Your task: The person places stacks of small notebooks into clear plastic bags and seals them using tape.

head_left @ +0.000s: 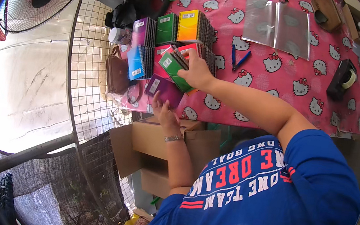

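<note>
In my right hand (198,73) is a small green spiral notebook (171,71), tilted, with thumb and fingers closed around its bound edge. My left hand (165,113) grips the lower edge of a purple notebook (163,91) just below it, near the table's front edge. Behind my hands stand stacks of spiral notebooks: a purple stack (143,32), a green stack (167,29), a yellow stack (191,27) and a light blue stack (136,63). Red notebooks (162,52) are partly hidden by the green one and my right hand.
Blue-handled pliers (238,60) and clear plastic sleeves (277,29) lie on the pink patterned tablecloth (279,87). A black tape dispenser (341,80) is at the right. A brown pouch (117,72) sits left, beside the wire grid. An open cardboard box (154,138) stands below the table edge.
</note>
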A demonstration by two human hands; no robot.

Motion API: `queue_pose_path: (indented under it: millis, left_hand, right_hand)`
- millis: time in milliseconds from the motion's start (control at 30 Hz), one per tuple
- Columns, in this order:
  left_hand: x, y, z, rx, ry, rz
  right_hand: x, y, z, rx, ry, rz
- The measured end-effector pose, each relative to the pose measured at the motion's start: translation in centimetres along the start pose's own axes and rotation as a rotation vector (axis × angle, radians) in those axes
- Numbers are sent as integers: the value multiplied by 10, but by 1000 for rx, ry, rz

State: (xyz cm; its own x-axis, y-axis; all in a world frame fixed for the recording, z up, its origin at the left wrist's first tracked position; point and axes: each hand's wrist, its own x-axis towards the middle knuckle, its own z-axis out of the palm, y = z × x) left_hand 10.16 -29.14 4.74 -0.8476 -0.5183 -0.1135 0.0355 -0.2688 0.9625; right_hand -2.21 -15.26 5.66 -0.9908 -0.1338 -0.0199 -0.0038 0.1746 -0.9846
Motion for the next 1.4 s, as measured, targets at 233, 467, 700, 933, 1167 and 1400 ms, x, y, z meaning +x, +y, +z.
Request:
queue_pose_path:
  millis: [233,467,700,933,1167,1400]
  left_hand:
    - [-39,18,-10,-779,-97,-218]
    - [-52,0,-37,-541,169,-203]
    - [-39,4,-73,-624,60,-213]
    - [-31,-4,-78,-513,232,-217]
    - [-39,9,-48,-640,71,-17]
    - [-59,-8,-55,-628,82,-257]
  right_hand:
    - [-4,-56,-8,-57,-735,-1]
    - [78,-8,61,-759,22,-24]
    - [76,-1,78,-660,147,-353]
    - [84,-62,55,-77,-444,-176]
    - [63,-77,111,-411,-540,-229]
    - [55,-33,113,23,-333,-151]
